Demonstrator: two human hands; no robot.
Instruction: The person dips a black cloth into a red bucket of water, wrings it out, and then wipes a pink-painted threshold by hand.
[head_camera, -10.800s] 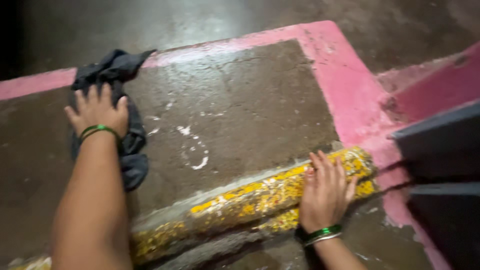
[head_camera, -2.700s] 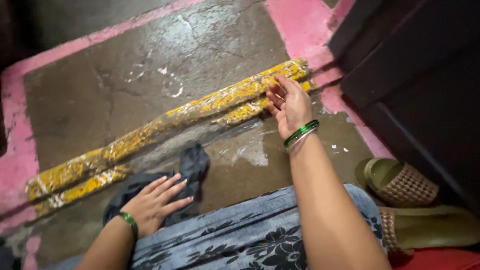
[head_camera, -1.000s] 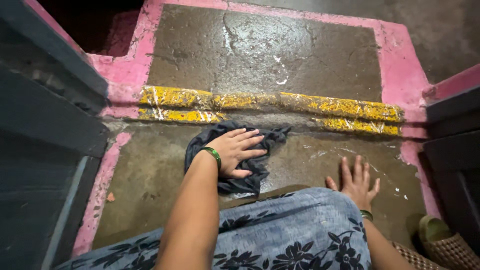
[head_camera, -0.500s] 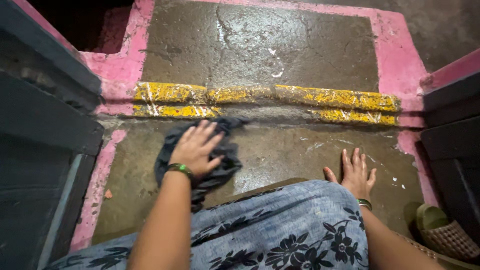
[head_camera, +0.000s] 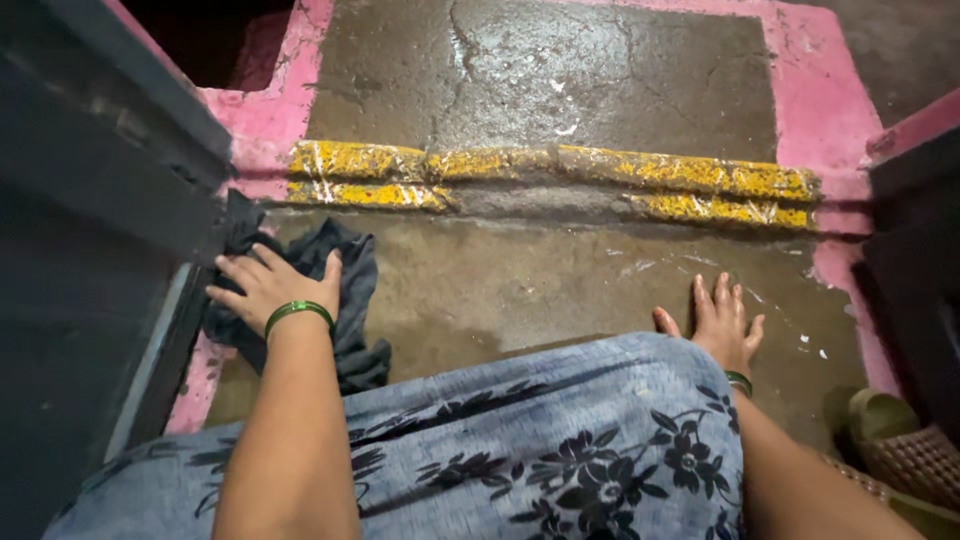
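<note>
Down on the floor, the person's left hand (head_camera: 268, 288) lies flat with its fingers spread on a dark grey cloth (head_camera: 340, 290), palm pressing it against the wet concrete floor (head_camera: 520, 290). That arm runs straight out from the lower edge of the view, wrist slightly bent, with a green bangle (head_camera: 298, 312) sitting just behind the hand. The cloth is crumpled at the left end of the floor patch, its far corner touching the dark door frame (head_camera: 100, 260) and partly covering the pink painted border (head_camera: 195, 375) there.

The right hand (head_camera: 722, 325) is planted well apart from the cloth, on the right side of the same patch. Its fingers are open and fanned forward, palm down on the floor, holding nothing; the arm behind it angles back towards the lower right corner, and a green bangle (head_camera: 740, 381) shows at that wrist too.

Between the two arms a knee covered in blue floral fabric (head_camera: 560, 440) fills the foreground. Beyond the hands, a worn yellow painted sill (head_camera: 560, 175) crosses the floor from side to side, with a second concrete slab (head_camera: 560, 70) framed in pink behind it. An olive woven sandal (head_camera: 900, 450) lies near the right elbow.
</note>
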